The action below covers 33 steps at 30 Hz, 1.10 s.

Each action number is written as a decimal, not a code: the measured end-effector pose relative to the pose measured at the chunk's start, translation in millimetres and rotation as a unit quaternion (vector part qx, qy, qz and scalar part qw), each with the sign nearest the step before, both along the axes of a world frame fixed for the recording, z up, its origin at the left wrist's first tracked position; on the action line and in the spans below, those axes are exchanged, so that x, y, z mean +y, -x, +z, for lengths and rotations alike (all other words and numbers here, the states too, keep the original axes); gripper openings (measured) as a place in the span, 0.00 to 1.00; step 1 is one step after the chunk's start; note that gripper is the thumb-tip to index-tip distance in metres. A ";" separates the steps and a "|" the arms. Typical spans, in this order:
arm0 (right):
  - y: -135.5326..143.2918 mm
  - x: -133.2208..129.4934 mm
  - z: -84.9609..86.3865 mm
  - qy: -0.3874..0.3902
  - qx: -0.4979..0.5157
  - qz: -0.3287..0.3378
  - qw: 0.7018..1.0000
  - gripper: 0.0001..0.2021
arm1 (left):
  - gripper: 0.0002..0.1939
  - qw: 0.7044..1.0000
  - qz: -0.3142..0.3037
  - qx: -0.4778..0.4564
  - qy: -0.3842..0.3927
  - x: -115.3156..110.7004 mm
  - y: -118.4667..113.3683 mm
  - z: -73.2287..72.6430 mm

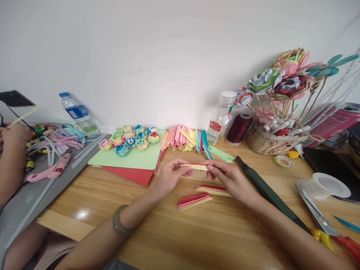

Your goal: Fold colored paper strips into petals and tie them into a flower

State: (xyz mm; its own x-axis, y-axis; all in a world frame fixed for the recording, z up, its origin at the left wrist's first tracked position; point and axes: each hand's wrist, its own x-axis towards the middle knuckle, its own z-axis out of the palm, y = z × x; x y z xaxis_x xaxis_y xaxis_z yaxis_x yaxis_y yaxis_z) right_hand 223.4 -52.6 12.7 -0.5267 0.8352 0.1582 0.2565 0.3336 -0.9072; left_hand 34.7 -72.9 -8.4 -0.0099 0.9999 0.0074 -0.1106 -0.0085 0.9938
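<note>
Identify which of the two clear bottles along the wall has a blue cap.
The water bottle at the left, leaning beside the pile of coloured strips, has the blue cap. The other bottle, next to the maroon thread spool, has a white cap.

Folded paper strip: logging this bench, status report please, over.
Left hand and right hand each pinch one end of the folded paper strip, held level above the wooden table. Two folded paper pieces lie beneath. Nothing in the way.

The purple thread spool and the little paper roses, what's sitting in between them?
Between the thread spool and the paper roses, the head view shows a fan of folded paper strips and a clear plastic bottle.
</note>
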 end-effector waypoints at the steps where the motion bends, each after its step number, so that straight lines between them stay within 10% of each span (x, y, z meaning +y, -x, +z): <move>1: 0.2 -0.1 -0.3 -0.002 0.000 -0.001 1.000 0.14 | 0.11 1.000 -0.002 -0.002 0.001 0.1 0.0 -0.1; 23: 5.4 -13.3 -1.3 0.008 0.005 -0.011 1.000 0.14 | 0.08 0.995 -0.022 0.061 -0.074 -10.3 -10.9 2.6; 33: 1.6 -11.0 -4.5 -0.113 -0.056 0.021 0.992 0.15 | 0.16 0.988 -0.104 0.114 -0.015 -8.2 -9.2 1.1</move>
